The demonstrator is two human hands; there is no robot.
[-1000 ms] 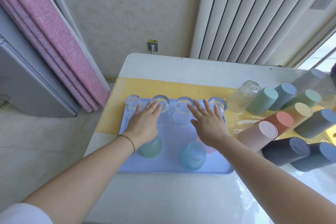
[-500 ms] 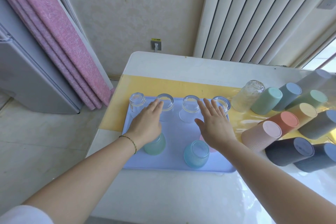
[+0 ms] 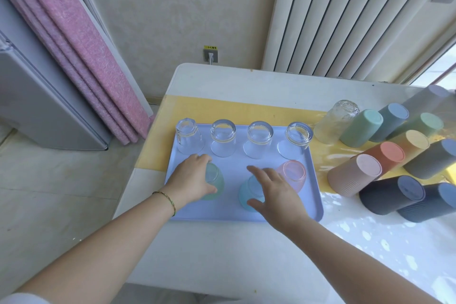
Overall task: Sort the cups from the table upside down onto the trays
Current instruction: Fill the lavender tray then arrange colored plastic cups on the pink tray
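White table [image 3: 222,254], blue tray [image 3: 232,212] on it. On the tray's near row I see my left hand [image 3: 190,180] curled round the upturned green cup [image 3: 218,180]. My right hand [image 3: 274,192] is spread over the blue cup [image 3: 249,195]; I cannot tell if it touches. A pink cup [image 3: 293,173] stands just right, four clear glasses [image 3: 259,138] behind. Coloured cups [image 3: 355,175] crowd the table's right.

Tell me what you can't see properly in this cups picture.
- Green cup: head view, the left hand holding it covers most of it.
- Blue cup: head view, the right hand hides its top; touching unclear.
- Dark cup, far right: head view, cut by the picture's edge.
- Grey cup, back right: head view, washed out by glare.
- Socket label: head view, too small to read.
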